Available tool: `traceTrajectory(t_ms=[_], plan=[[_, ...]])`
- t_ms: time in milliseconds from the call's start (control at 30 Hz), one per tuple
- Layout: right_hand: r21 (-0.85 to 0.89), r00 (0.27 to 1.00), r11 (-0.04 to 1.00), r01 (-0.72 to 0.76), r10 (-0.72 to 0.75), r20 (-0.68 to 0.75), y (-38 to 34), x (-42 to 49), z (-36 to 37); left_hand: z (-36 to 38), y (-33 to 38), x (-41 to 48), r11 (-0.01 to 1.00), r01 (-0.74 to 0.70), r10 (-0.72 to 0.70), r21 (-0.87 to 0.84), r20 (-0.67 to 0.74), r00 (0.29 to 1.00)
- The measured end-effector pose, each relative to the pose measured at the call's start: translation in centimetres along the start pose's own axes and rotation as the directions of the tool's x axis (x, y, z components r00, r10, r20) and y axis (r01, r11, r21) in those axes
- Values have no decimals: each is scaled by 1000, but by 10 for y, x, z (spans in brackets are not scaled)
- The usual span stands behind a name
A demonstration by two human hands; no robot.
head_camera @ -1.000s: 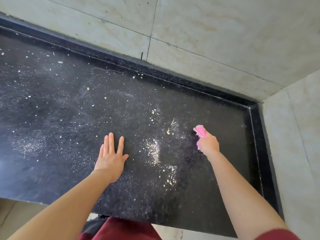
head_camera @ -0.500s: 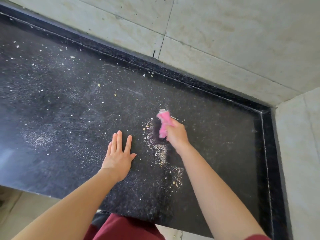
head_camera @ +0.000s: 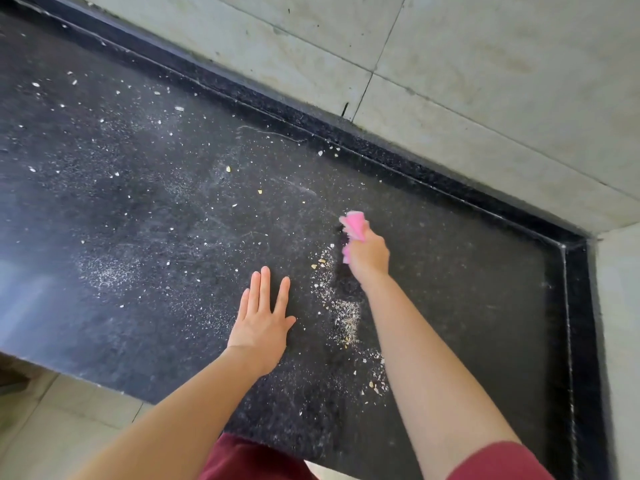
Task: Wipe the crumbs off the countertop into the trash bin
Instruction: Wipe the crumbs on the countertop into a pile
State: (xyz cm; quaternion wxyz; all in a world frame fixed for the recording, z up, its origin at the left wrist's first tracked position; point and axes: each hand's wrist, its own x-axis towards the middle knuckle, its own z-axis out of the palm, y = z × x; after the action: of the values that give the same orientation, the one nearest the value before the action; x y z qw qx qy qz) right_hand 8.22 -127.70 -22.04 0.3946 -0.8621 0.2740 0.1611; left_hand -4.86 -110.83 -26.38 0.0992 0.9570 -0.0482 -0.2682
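- The right hand (head_camera: pixel 369 258), just right of centre, is curling its fingers tightly round a pink wiper (head_camera: pixel 356 228), which is sticking out above the fist. Blur is hiding whether it is a cloth or a sponge.
- The left hand (head_camera: pixel 261 317), at lower centre, is lying flat on the dark tabletop (head_camera: pixel 138 202) with fingers straight and slightly spread, holding nothing.
- The crumbs (head_camera: pixel 346 317) are lying mostly in a pale streak between the two hands, trailing down beside the right forearm toward the front edge. Finer specks are lying scattered across the upper left of the frame.
- The crumbs are looking light, dry and loose, so a fast stroke is likely to scatter them rather than herd them. The wiper is seeming soft and squashable, best gripped across its middle with a broad edge pressed flat on the stone.
- The trash bin is not showing anywhere in the frame.
- Pale wall tiles (head_camera: pixel 485 81) are filling the upper right, and a light floor (head_camera: pixel 52 427) is showing at lower left beyond the tabletop's front edge.
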Motion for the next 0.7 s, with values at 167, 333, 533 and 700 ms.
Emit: traceTrajectory(t_ms=[167, 333, 533, 700], plan=[[224, 943, 972, 64, -132, 305, -22, -42, 25, 1, -2, 1, 1000, -12, 12, -10, -24, 1000], [279, 993, 960, 35, -66, 102, 33, -62, -23, -7, -10, -7, 996, -75, 72, -49, -64, 995], [95, 973, 974, -204, 213, -92, 118, -85, -87, -10, -32, -35, 996, -84, 85, 12, -147, 985], [-253, 989, 963, -95, 63, -133, 98, -91, -38, -8, -43, -44, 987, -102, 111, 124, -64, 992]])
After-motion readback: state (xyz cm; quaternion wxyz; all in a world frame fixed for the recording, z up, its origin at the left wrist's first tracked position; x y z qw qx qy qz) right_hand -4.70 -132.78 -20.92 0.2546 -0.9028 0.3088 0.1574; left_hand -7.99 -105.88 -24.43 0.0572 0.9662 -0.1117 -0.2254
